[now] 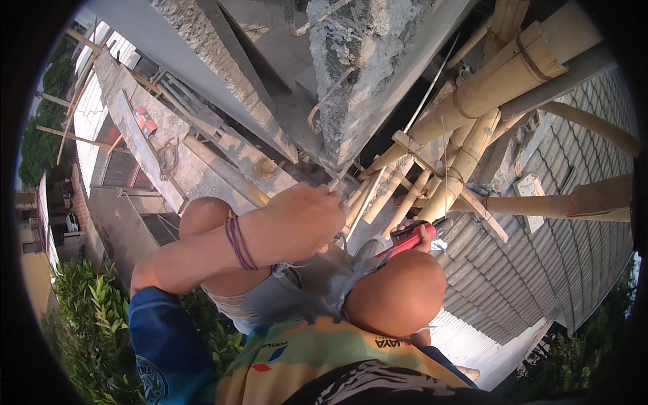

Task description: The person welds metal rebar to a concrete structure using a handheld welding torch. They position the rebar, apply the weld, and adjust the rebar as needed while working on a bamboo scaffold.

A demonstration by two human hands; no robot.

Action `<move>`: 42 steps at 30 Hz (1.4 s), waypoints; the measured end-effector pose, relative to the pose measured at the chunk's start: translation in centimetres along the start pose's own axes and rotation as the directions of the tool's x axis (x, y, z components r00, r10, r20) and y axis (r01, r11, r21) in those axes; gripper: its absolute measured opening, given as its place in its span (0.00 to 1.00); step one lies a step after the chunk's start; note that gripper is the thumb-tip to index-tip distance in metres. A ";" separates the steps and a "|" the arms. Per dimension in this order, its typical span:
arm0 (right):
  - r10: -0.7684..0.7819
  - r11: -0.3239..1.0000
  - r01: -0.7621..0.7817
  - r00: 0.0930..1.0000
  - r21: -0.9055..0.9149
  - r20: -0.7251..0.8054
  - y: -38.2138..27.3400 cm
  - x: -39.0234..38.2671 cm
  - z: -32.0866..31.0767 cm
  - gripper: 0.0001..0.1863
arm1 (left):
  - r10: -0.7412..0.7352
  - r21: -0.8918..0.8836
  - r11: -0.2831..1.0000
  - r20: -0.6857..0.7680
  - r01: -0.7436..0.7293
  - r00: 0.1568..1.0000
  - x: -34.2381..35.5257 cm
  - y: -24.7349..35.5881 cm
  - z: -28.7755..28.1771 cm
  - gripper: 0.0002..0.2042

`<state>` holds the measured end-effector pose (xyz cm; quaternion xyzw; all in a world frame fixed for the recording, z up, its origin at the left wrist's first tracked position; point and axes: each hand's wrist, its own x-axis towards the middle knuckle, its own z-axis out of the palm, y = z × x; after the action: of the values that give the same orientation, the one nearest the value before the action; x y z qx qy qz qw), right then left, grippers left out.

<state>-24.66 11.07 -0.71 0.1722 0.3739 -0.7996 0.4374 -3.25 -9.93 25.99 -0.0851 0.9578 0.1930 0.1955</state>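
My left hand [307, 219] is closed in a fist in front of my knees, just below the lower tip of a rough concrete edge [331, 145]. A thin pale end shows by its knuckles, but what the fingers hold is hidden. Cords circle that wrist. Beyond my right knee, my right hand [426, 237] grips a red and black hand tool [405, 240]. Its front end looks like grey metal and points toward the bamboo. My knee hides part of this tool, so its exact kind is unclear.
Lashed bamboo poles [466, 158] rise at the right, above a grey tiled roof [499, 270]. Bent rebar [324, 101] sticks out of the concrete ahead. A red object [144, 120] lies on a ledge at left, by a long board [145, 145]. Lower ground and shrubs [94, 317] show far below.
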 end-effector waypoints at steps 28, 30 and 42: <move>-0.378 0.901 0.295 0.893 -0.319 -0.244 4.3 -5.5 7.0 0.23 | 0.404 -0.096 0.907 -0.073 -0.410 0.912 0.6 -9.7 0.7 0.17; -0.377 0.900 0.292 0.895 -0.325 -0.239 4.4 -5.3 7.3 0.24 | 0.428 -0.093 0.892 -0.143 -0.443 0.892 0.5 -9.9 0.8 0.16; -0.399 0.885 0.302 0.884 -0.356 -0.244 4.2 -6.2 6.9 0.24 | 0.409 -0.101 0.902 -0.122 -0.421 0.905 0.7 -10.8 0.3 0.14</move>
<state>-17.37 8.05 5.77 0.1543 0.5828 -0.7607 0.2407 -1.22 -19.75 21.77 0.0994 0.9484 0.2851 0.0973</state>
